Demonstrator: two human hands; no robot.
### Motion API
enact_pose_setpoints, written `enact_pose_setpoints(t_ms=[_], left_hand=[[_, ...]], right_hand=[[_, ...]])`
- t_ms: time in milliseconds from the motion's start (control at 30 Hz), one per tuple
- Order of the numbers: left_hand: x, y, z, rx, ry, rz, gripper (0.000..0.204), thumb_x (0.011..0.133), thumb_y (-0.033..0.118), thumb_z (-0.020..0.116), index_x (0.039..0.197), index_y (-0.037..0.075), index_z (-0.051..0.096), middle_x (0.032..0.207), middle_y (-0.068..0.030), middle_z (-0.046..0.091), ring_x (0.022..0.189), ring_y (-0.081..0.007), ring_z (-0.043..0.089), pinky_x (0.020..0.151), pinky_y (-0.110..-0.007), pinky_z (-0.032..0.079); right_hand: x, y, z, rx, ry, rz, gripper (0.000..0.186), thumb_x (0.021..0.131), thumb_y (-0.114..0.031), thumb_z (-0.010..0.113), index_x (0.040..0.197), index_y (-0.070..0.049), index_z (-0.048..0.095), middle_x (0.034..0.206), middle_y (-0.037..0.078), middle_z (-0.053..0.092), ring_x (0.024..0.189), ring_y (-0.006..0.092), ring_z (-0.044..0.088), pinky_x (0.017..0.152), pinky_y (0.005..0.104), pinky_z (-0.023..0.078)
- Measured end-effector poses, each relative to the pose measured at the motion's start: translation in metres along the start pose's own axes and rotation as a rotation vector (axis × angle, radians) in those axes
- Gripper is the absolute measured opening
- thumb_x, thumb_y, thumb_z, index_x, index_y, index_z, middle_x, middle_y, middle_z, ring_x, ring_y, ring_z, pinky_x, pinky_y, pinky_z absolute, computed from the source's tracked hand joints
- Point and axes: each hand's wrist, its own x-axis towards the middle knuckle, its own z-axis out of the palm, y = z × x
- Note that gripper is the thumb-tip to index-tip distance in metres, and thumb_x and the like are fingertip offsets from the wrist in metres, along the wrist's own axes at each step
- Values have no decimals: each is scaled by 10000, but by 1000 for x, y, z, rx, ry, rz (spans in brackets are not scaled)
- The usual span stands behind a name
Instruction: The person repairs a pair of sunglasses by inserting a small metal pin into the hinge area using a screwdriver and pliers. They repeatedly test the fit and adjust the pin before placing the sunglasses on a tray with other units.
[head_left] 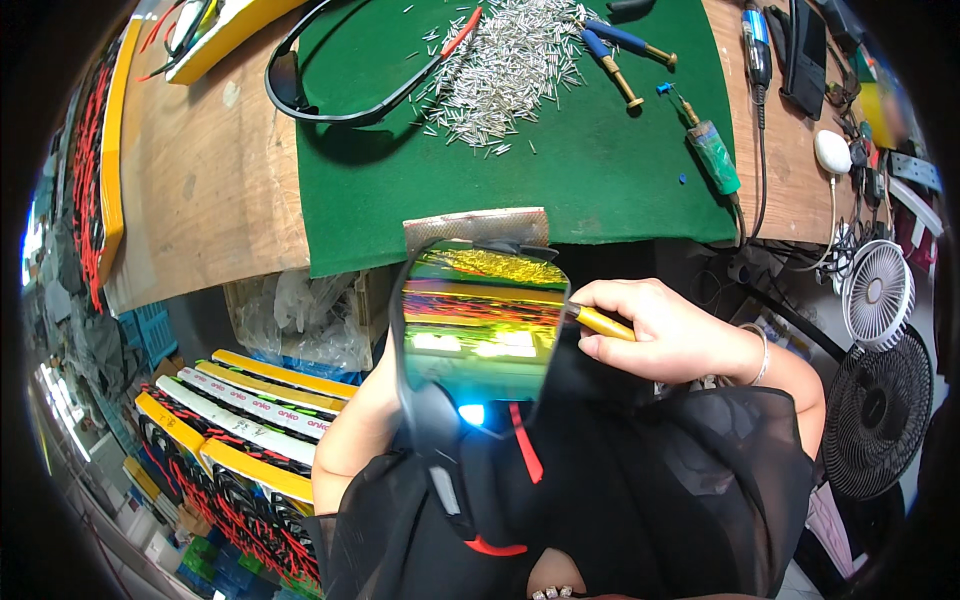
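Observation:
A pair of wraparound glasses with a mirrored, multicoloured lens (482, 330) and black temples with red tips stands in the middle, in front of my body. My left forearm (355, 435) reaches up behind the lens, which hides my left hand and its fingers. Just right of the lens, my right hand (645, 325) is closed round a tool with a yellow handle (603, 323); its dark front end points toward the lens edge, and the tip's kind cannot be told. Above the lens, a worn mesh-patterned pad (475, 228) lies at the mat's front edge.
On the green mat (380, 190) lie a heap of small metal pins (510, 65), black glasses (290, 90), blue-handled tools (610, 65) and a green-handled tool (715, 160). Yellow and white trays of wired parts (245, 405) stand at left. Fans (875, 420) stand at right.

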Motion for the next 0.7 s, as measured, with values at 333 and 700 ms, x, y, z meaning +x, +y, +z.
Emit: enact_pose_setpoints(t_ms=[333, 700], left_hand=[[16, 13, 2, 271, -30, -45, 168, 857, 137, 550, 916, -20, 553, 706, -9, 564, 591, -65, 523, 533, -194, 416], [5, -12, -16, 310, -33, 239, 230, 815, 133, 575, 1028, 52, 545, 916, -52, 602, 853, -114, 558, 765, -261, 452]], right_hand=[[-1, 8, 15, -543, 361, -345, 293, 702, -123, 611, 954, -1, 525, 757, 139, 522, 739, 272, 545, 642, 338, 459], [-1, -1, -2, 132, -21, -6, 288, 762, -200, 582, 954, 11, 544, 789, 155, 584, 705, 240, 574, 642, 324, 449]])
